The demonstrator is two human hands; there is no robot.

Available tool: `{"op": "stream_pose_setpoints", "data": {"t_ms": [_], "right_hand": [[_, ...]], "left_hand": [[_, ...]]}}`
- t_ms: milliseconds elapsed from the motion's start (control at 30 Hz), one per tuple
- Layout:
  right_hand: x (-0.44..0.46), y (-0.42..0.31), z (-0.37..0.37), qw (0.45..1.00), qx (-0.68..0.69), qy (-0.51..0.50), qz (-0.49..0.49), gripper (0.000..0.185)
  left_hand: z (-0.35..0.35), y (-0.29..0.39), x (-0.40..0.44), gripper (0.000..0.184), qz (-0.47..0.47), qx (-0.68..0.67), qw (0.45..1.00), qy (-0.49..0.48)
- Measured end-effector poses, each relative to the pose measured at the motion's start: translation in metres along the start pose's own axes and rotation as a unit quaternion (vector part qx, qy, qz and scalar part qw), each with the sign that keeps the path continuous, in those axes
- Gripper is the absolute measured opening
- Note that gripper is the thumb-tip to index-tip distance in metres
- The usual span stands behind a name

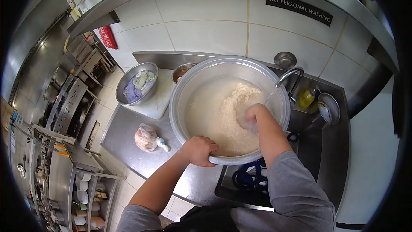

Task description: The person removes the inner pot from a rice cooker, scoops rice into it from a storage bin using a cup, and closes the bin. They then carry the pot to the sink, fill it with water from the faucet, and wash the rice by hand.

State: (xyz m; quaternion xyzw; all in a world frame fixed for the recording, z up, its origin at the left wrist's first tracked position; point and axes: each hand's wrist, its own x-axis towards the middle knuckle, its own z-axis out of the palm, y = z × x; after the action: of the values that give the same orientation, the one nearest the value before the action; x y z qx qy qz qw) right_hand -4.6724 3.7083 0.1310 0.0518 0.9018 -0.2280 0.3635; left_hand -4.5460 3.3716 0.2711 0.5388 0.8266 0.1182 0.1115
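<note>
A large round metal basin [180, 96] holds cloudy water and a heap of pale grains that look like rice [231, 107]. My left hand [199, 151] grips the basin's near rim, fingers curled over the edge. Inside the basin, my right hand [254, 118] is down in the rice on the right side. Motion blurs its fingers, and they are partly sunk in the grains. A curved tap [296, 72] reaches over the basin's right rim, with a thin stream of water seemingly falling from it near my right hand.
Left of the basin, a metal bowl of cloths [139, 84] sits on a white board [161, 99], with a small metal bowl [182, 73] nearby. A knotted plastic bag [146, 138] lies on the counter. Right are a yellow-green soap bottle [307, 98] and the sink [311, 146].
</note>
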Motion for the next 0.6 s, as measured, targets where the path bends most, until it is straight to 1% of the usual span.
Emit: {"op": "stream_pose_setpoints", "data": {"t_ms": [33,67,100,133,167,200,233,267,300,333,367,400,433,467,500,533,567,600], "right_hand": [[-0.008,-0.013,0.000,0.981,0.163,-0.084,0.057,0.050],[-0.009,-0.012,-0.006,0.981,0.163,-0.083,0.058,0.050],[-0.012,-0.013,-0.017,0.946,0.310,-0.089,-0.015,0.052],[-0.013,-0.010,-0.023,0.885,0.448,-0.093,-0.088,0.055],[-0.001,0.005,-0.021,0.885,0.447,-0.095,-0.087,0.055],[0.010,0.020,-0.018,0.972,0.232,0.014,-0.045,0.046],[0.009,0.022,-0.016,0.992,0.002,0.123,-0.001,0.039],[0.012,0.017,-0.011,0.992,0.003,0.123,-0.003,0.039],[0.016,0.009,-0.002,0.999,-0.014,0.000,0.034,0.030],[0.012,-0.002,0.002,0.989,-0.031,-0.123,0.072,0.022],[0.000,-0.013,0.000,0.989,-0.030,-0.123,0.073,0.022],[-0.018,-0.027,-0.007,0.983,0.151,-0.104,-0.012,0.022],[-0.027,-0.034,-0.014,0.937,0.326,-0.080,-0.097,0.023],[-0.012,-0.029,-0.018,0.937,0.325,-0.081,-0.097,0.023],[0.002,-0.023,-0.023,0.928,0.329,0.098,-0.146,0.026],[0.014,-0.015,-0.026,0.886,0.322,0.274,-0.192,0.029],[0.012,-0.009,-0.025,0.880,0.236,0.390,-0.135,0.035],[0.012,-0.005,-0.024,0.852,0.145,0.497,-0.077,0.041]], "left_hand": [[0.000,0.000,0.000,0.037,0.001,-0.001,1.000,0.000],[0.000,0.000,0.000,0.037,0.000,-0.003,1.000,-0.005],[0.000,-0.001,0.000,0.037,-0.003,-0.006,1.000,-0.009],[-0.001,0.000,0.001,0.037,-0.004,-0.007,1.000,-0.008],[-0.002,0.001,0.000,0.037,-0.003,-0.005,1.000,-0.006],[-0.003,0.001,0.000,0.037,-0.002,-0.003,1.000,-0.005],[-0.003,0.001,0.000,0.037,-0.004,-0.002,1.000,-0.005],[-0.003,0.000,0.000,0.037,-0.005,-0.001,1.000,-0.010],[-0.002,0.000,0.000,0.036,-0.005,0.000,1.000,-0.015],[-0.002,0.000,0.000,0.036,-0.004,-0.001,1.000,-0.016],[-0.002,0.001,0.000,0.036,-0.004,-0.003,1.000,-0.015],[-0.002,0.001,0.000,0.036,-0.004,-0.005,1.000,-0.012],[-0.001,0.000,0.000,0.036,-0.005,-0.005,1.000,-0.011],[-0.001,-0.001,0.001,0.036,-0.002,-0.006,1.000,-0.012],[0.000,-0.001,0.000,0.036,0.001,-0.007,1.000,-0.013],[-0.001,-0.001,0.000,0.036,-0.001,-0.007,1.000,-0.012],[-0.002,0.000,0.000,0.036,0.001,-0.006,1.000,-0.007],[-0.002,0.001,-0.001,0.036,0.001,-0.005,1.000,-0.002]]}}
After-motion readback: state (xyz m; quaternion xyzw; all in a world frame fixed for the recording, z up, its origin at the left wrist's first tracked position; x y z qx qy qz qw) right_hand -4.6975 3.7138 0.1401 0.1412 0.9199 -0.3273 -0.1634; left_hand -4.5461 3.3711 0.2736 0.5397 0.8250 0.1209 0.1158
